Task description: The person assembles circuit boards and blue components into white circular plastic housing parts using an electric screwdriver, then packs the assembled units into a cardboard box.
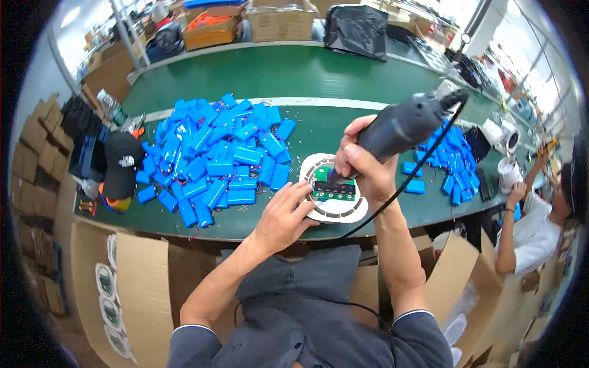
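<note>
My right hand (371, 161) is wrapped round a black electric screwdriver (402, 126), its body tilted up to the right and a black cable trailing from its top end. The tip points down at a green circuit board (337, 192) set inside a round white plastic housing (343, 214). Exactly where the tip touches is hidden by my fingers and the tool. With my left hand (283, 214) I grip the housing's left edge, fingers resting on its rim. Just left of it lies a large heap of blue battery packs (208, 165) with thin wires.
A smaller heap of blue packs (457, 165) lies to the right. At the left end are a black cap (123, 162) and a plastic bottle (110, 107). Open cartons (144, 288) flank me, the left holding white housings. A co-worker (537, 227) sits at the right.
</note>
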Demonstrator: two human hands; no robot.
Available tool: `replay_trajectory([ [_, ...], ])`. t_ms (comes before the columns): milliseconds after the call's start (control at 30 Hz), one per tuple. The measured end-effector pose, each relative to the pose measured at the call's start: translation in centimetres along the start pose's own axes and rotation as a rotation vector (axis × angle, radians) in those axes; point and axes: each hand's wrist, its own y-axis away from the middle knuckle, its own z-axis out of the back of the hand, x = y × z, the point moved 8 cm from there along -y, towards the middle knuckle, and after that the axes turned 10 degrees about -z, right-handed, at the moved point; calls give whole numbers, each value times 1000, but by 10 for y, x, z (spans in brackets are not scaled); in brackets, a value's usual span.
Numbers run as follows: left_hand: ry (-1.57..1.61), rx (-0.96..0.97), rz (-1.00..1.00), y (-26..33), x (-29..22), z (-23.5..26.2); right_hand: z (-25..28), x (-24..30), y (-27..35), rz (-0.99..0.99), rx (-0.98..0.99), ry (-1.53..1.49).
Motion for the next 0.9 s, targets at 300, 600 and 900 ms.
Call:
replay_trajectory([
  [300, -177, 106, -404, -14, -6, -19, 67, 78, 62, 311, -138, -85],
  [600, 318, 162, 612, -78, 153, -55, 113, 97, 115, 278, -362, 123],
  [900, 1263, -347, 1300, 60, 98, -132, 107, 50, 91, 58, -348, 87],
])
